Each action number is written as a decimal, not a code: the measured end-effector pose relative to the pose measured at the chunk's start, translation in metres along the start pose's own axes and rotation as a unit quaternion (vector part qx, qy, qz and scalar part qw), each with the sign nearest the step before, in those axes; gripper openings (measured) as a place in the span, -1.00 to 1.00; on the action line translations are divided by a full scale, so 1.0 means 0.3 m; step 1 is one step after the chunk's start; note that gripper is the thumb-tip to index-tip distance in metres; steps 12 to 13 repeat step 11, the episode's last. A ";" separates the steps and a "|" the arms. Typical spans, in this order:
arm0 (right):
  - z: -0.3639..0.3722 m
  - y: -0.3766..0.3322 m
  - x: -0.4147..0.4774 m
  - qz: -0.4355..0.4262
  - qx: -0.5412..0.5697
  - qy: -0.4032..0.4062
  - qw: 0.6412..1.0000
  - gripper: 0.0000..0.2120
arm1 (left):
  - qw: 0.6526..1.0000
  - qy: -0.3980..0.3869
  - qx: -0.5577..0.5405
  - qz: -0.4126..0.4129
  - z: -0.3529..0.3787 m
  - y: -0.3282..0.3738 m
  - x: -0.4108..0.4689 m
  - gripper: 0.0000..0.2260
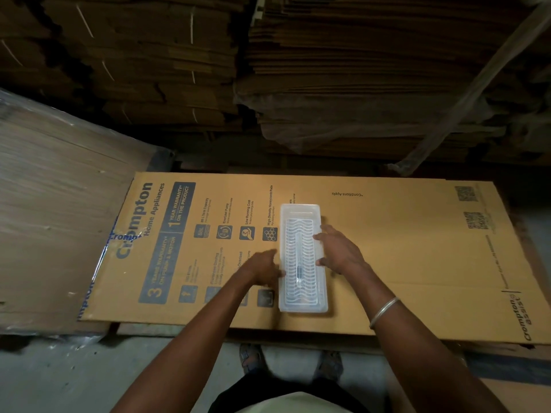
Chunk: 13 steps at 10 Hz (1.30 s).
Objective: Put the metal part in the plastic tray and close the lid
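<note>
A long clear plastic tray (301, 257) lies lengthwise on a flat printed cardboard sheet (402, 248). Its ribbed lid lies flat over it. Through the lid a slim metal part (299, 260) shows along the middle. My left hand (265, 268) touches the tray's left long edge with its fingers bent. My right hand (338, 248) rests against the right long edge, fingers on the rim. Whether either hand grips the tray or only presses on it is unclear. A metal bangle (383, 311) circles my right wrist.
Tall stacks of flattened cartons (357, 70) rise behind the sheet. A plastic-wrapped bundle of board (59, 204) lies to the left. My sandalled feet (253, 357) stand on the grey floor below the sheet's front edge.
</note>
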State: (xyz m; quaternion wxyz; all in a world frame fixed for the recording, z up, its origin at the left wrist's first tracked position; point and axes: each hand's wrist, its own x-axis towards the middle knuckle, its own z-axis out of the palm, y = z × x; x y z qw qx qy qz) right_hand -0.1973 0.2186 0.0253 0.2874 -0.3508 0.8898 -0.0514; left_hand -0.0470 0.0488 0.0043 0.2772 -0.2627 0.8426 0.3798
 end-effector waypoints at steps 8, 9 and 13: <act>-0.088 -0.025 0.179 -0.044 -0.079 -0.058 0.994 0.29 | 0.934 0.057 0.346 0.070 -0.148 0.177 0.210 0.44; -0.084 -0.017 0.173 -0.051 -0.084 -0.067 0.993 0.30 | 0.939 0.039 0.334 0.078 -0.167 0.180 0.189 0.45; -0.148 -0.026 0.171 -0.058 -0.059 -0.061 0.995 0.04 | 0.968 0.079 0.223 0.079 -0.222 0.183 0.169 -0.09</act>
